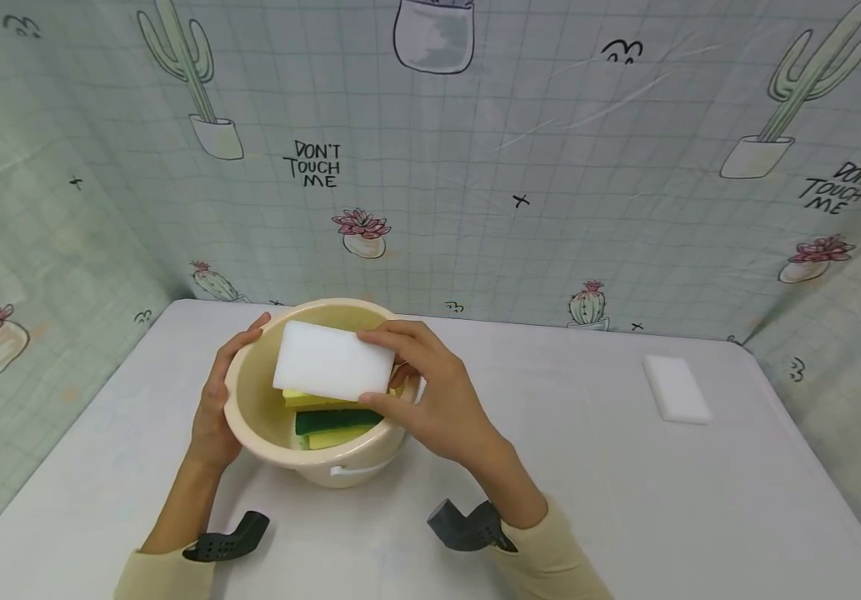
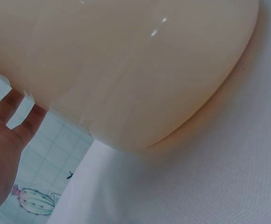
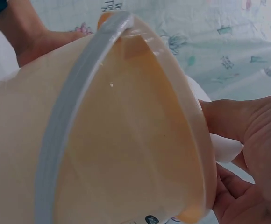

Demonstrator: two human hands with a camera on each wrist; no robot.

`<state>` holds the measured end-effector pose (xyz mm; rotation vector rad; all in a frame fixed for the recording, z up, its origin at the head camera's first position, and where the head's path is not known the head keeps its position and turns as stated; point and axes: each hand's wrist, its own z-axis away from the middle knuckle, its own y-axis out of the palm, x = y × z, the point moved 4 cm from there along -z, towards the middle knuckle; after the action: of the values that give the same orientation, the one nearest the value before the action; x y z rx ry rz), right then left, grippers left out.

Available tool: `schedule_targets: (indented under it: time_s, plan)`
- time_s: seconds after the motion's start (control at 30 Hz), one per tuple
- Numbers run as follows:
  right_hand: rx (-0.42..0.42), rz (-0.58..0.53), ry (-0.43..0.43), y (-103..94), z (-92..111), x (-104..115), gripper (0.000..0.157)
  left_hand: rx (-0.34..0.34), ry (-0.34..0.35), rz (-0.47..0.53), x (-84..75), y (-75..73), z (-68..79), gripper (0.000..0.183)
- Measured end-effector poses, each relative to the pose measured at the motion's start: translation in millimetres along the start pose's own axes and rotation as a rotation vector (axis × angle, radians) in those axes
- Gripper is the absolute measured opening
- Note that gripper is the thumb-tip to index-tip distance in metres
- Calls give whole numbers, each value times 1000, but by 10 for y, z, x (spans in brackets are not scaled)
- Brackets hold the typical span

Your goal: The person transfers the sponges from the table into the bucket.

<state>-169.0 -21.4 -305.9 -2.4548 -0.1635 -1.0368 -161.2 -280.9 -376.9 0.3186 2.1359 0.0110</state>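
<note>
A cream bucket (image 1: 247, 408) stands on the white table with yellow sponges (image 1: 336, 437) inside, one with a dark green scouring layer (image 1: 336, 420). My left hand (image 1: 214, 408) holds the bucket from its left side, fingers reaching along the outer wall to the rim. Over the bucket's mouth, my right hand (image 1: 438, 387) pinches the right end of a white sponge block (image 1: 334, 362), thumb at its lower edge and fingers at its upper one. This block partly hides what lies beneath it. In the right wrist view, the bucket's rim covers part of the right hand's fingers.
Another white sponge block (image 1: 676, 389) lies on the right side of the table (image 1: 573, 475). The bucket's pale handle (image 1: 358, 470) hangs down in front. A cactus-print cloth (image 1: 475, 167) walls in the back and sides.
</note>
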Motion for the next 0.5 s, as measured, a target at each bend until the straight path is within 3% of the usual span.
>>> schedule_targets:
  time_s: [0.17, 0.5]
  plan:
    - [26, 88, -32, 49, -11, 35, 57, -5, -11, -7, -8, 3, 8, 64]
    - [61, 91, -17, 124, 5, 43, 36, -14, -21, -18, -5, -1, 16, 65]
